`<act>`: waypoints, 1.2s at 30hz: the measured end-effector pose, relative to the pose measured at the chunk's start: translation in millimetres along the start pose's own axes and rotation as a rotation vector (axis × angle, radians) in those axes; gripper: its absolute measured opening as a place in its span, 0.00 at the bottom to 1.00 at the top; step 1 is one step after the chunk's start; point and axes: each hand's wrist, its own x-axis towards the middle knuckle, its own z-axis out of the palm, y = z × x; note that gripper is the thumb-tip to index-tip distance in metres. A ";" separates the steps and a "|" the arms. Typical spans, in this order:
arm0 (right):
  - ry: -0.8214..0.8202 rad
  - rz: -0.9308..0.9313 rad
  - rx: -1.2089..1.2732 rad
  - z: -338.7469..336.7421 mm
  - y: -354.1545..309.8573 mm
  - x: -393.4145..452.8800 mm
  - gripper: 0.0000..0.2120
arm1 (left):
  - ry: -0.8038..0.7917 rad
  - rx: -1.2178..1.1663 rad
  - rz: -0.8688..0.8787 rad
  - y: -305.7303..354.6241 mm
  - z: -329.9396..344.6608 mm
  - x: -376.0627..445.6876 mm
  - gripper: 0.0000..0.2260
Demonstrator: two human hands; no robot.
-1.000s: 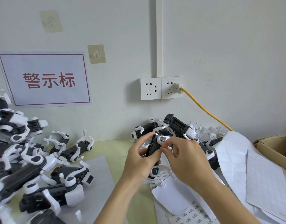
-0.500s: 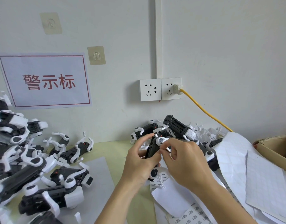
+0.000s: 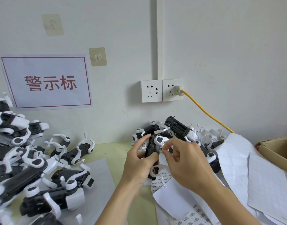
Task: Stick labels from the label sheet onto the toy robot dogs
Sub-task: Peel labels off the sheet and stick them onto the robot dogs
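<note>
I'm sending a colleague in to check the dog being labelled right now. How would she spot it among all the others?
Start at the white double wall socket and drop straight down to the pale green table. There the left hand grips a black-and-white plastic toy robot dog upright, while the right hand pinches at its side. It alone is lifted off the heaps.

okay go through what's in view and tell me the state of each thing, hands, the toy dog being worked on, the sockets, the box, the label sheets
left hand: grips the held toy dog upright.
right hand: fingertips pinched at the dog's side; what they hold is too small to tell.
held toy dog: off the table, in hand.
left socket: empty.
right socket: plug with yellow cable in.
cardboard box: open.
label sheet: flat under the hands, some labels left.
</note>
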 end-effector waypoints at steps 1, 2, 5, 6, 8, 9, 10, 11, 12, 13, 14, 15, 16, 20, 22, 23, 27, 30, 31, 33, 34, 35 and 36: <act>-0.007 0.000 0.000 0.2 0.5 0.3 0.05 | -0.007 0.001 0.001 0.0 0.4 -0.1 0.25; -0.013 0.000 -0.001 0.6 0.9 0.7 0.05 | -0.013 0.001 0.003 0.1 0.7 -0.2 0.25; -0.025 0.009 -0.005 1.7 1.4 1.0 0.05 | -0.022 -0.002 0.005 0.4 1.1 -0.8 0.25; -0.027 0.012 -0.007 1.8 1.8 0.9 0.05 | -0.025 -0.005 0.007 0.5 1.3 -1.2 0.25; -0.026 0.014 -0.010 1.9 2.3 0.7 0.05 | -0.029 -0.009 0.010 0.7 1.8 -1.5 0.25; -0.026 0.014 -0.012 2.0 2.6 0.6 0.05 | -0.029 -0.009 0.011 0.7 1.9 -1.6 0.25; -0.027 0.015 -0.013 2.0 2.7 0.7 0.05 | -0.030 -0.010 0.011 0.8 1.9 -1.5 0.25; -0.028 0.016 -0.013 2.0 2.8 0.7 0.05 | -0.032 -0.010 0.011 0.8 1.9 -1.5 0.25; -0.028 0.017 -0.013 2.1 3.0 0.7 0.05 | -0.034 -0.011 0.010 0.9 2.0 -1.4 0.25; -0.026 0.018 -0.015 2.2 3.3 0.8 0.05 | -0.036 -0.012 0.009 0.8 2.0 -1.6 0.25; -0.023 0.018 -0.019 2.3 3.6 0.8 0.05 | -0.036 -0.014 0.009 0.7 2.1 -1.7 0.25; -0.019 0.017 -0.025 2.2 4.0 0.8 0.04 | -0.035 -0.017 0.009 0.6 2.1 -1.9 0.24; -0.016 0.016 -0.031 2.3 4.3 0.8 0.04 | -0.035 -0.020 0.011 0.5 2.2 -2.1 0.24; -0.012 0.020 -0.060 2.9 3.6 0.6 0.03 | -0.043 -0.034 0.014 0.7 3.0 -2.4 0.22; -0.005 0.021 -0.067 3.0 3.1 0.9 0.03 | -0.041 -0.036 0.017 0.6 3.2 -2.2 0.22; -0.002 0.021 -0.068 2.9 2.8 1.1 0.03 | -0.041 -0.037 0.020 0.7 3.1 -2.4 0.21; 0.026 0.023 -0.077 2.5 1.2 1.4 0.02 | -0.060 -0.016 0.048 1.4 3.1 -3.0 0.22; 0.050 0.026 -0.088 2.8 0.0 1.6 0.02 | -0.058 -0.011 0.065 1.7 3.8 -2.6 0.22; 0.055 0.028 -0.089 3.0 -0.3 1.5 0.02 | -0.056 -0.012 0.068 1.7 3.9 -2.3 0.22; 0.062 0.028 -0.084 3.3 -0.9 1.2 0.02 | -0.057 -0.010 0.070 1.3 3.8 -2.1 0.23; 0.065 0.025 -0.083 3.4 -1.4 1.3 0.02 | -0.059 -0.009 0.069 1.1 3.7 -2.0 0.23; 0.065 0.023 -0.084 3.5 -1.9 1.2 0.01 | -0.061 -0.007 0.069 1.0 3.8 -2.0 0.23; 0.064 0.021 -0.086 3.6 -2.7 1.2 0.01 | -0.062 -0.004 0.068 0.9 3.6 -2.0 0.23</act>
